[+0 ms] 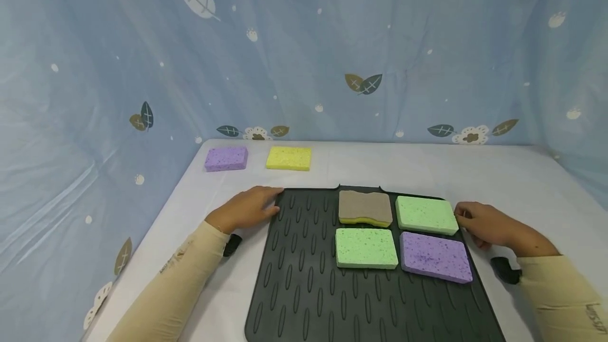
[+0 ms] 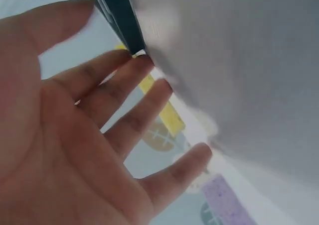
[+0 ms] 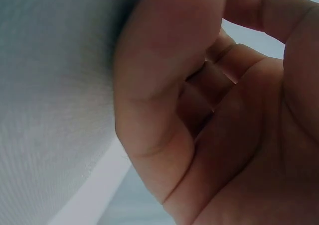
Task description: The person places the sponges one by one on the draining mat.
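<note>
A dark ribbed mat [image 1: 304,289] lies on the white table. My left hand [image 1: 249,207] is at its far left corner. In the left wrist view, the fingers [image 2: 134,120] reach out loosely, with the index fingertip right at the mat's edge. My right hand [image 1: 486,226] is by the mat's far right edge, beside a light green sponge [image 1: 426,214]. Its fingers [image 3: 149,80] are curled, and I cannot tell whether they grip anything. Next to that sponge lies a brown-topped yellow sponge [image 1: 364,207]. Nearer are another green sponge [image 1: 366,248] and a purple sponge [image 1: 435,256].
Off the mat, toward the back left of the table [image 1: 380,162], lie another purple sponge [image 1: 226,159] and a yellow sponge [image 1: 288,158]. A blue leaf-patterned curtain [image 1: 294,57] hangs behind the table and along its left side.
</note>
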### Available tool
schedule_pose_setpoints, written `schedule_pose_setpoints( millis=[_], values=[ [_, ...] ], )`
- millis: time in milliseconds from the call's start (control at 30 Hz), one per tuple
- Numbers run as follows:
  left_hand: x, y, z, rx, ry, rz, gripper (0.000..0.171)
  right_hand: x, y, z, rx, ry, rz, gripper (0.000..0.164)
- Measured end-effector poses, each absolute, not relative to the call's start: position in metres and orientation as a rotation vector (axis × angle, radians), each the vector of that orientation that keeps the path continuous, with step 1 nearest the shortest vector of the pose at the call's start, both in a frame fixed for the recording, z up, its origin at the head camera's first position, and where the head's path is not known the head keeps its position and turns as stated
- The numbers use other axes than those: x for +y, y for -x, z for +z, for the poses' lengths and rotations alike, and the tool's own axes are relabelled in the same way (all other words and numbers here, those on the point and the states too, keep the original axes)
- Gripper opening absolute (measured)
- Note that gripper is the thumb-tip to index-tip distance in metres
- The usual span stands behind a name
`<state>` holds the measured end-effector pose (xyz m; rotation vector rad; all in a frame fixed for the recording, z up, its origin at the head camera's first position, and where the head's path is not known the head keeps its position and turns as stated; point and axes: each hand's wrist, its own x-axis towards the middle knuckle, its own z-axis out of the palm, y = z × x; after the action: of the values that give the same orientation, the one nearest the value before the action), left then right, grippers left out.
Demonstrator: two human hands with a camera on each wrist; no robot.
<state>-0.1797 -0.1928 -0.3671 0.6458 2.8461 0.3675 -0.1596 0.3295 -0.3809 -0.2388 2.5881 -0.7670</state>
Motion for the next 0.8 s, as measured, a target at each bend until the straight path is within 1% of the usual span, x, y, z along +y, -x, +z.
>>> schedule_pose_setpoints(
  millis=[167, 233, 500, 800],
  values=[
    [-0.197, 0.198, -0.360, 2.955, -0.665, 0.248, 0.052, 0.330, 0.159, -0.382, 2.608, 0.233, -0.732, 0.023],
    [-0.203, 0.207, -0.358, 3.021, -0.622, 0.203, 0.053, 0.331, 0.160, -0.383, 2.617, 0.240, -0.729, 0.022],
    [-0.238, 0.234, -0.351, 3.002, -0.379, 0.167, 0.070, 0.331, 0.164, -0.386, 2.626, 0.249, -0.733, 0.021],
    [-0.267, 0.254, -0.356, 2.944, -0.197, 0.138, 0.079, 0.332, 0.164, -0.387, 2.647, 0.254, -0.723, 0.021]
  ],
)
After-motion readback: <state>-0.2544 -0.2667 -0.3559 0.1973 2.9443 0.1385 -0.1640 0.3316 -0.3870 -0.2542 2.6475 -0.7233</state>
